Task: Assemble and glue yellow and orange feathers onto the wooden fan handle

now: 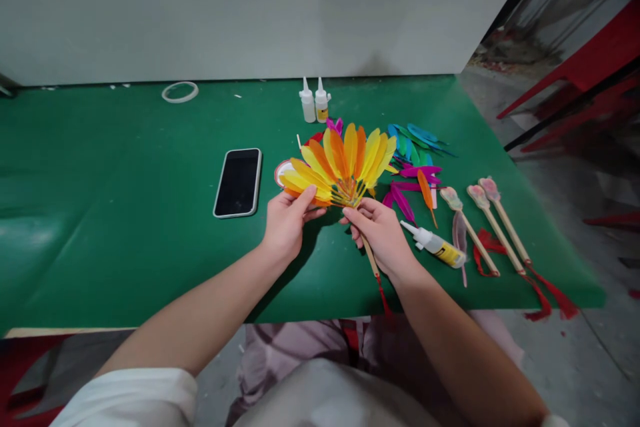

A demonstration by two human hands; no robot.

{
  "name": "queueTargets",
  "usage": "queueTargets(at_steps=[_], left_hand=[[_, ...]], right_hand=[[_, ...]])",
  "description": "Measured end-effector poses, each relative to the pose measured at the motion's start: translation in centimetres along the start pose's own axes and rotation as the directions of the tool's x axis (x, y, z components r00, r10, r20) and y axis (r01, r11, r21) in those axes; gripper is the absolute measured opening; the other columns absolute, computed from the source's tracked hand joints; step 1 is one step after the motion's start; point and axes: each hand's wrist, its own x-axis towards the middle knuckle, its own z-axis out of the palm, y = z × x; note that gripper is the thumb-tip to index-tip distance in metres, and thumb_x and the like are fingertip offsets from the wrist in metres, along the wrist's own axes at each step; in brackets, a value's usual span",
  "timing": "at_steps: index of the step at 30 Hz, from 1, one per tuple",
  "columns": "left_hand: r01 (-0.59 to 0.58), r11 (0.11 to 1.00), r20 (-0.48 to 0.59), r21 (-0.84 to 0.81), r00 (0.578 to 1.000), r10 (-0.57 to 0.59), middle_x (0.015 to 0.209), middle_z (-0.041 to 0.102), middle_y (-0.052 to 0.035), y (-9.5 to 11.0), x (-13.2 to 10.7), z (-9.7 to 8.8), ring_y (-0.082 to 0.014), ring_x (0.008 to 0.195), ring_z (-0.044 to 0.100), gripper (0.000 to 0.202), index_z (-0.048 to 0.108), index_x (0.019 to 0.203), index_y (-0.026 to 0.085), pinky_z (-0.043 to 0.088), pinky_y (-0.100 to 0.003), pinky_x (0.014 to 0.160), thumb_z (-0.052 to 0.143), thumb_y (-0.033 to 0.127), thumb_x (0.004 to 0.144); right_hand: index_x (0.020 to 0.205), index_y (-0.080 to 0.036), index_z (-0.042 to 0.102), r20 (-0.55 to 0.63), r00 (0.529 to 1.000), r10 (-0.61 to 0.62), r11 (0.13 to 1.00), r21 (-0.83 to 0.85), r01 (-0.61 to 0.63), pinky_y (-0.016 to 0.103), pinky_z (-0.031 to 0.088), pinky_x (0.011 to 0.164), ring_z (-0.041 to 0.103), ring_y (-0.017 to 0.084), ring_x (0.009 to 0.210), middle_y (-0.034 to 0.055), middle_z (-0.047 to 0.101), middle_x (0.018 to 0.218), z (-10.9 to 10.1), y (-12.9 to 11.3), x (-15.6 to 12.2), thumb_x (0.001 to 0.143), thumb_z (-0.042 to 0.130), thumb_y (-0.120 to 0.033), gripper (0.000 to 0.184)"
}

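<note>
Above the table's front half I hold a feather fan [345,157] of yellow and orange feathers, spread in an arc. My right hand [383,233] is closed around the top of its wooden handle, from which a red tassel hangs. At the fan's left edge, my left hand [290,220] pinches the lowest feathers between thumb and fingers. Behind the fan, partly covered, lie a round white piece with a red rim [281,172] and some red and magenta feathers. A glue bottle [435,245] lies on its side just right of my right hand.
Two more glue bottles [315,103] stand at the back. A phone [239,182] and a tape ring [180,92] are on the left of the green table [125,213]. Loose blue, green and magenta feathers [413,147] lie right, near several tasselled wooden handles [505,230]. A red chair [585,53] is beyond.
</note>
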Motion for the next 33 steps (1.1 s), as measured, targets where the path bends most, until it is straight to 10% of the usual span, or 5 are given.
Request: queueTargets(at_steps=[33], left_hand=[[-0.069, 0.997, -0.018, 0.031, 0.997, 0.07, 0.074, 0.069, -0.0051, 0.3, 0.11, -0.25, -0.0148, 0.062, 0.064, 0.034, 0.063, 0.082, 0.012, 0.053, -0.026, 0.056, 0.074, 0.037, 0.063]], right_hand=[[0.064, -0.014, 0.057, 0.034, 0.998, 0.056, 0.998, 0.028, -0.057, 0.015, 0.04, 0.035, 0.052, 0.006, 0.041, 0.0002, 0.063, 0.058, 0.39, -0.46, -0.42, 0.068, 0.068, -0.031, 0.021]])
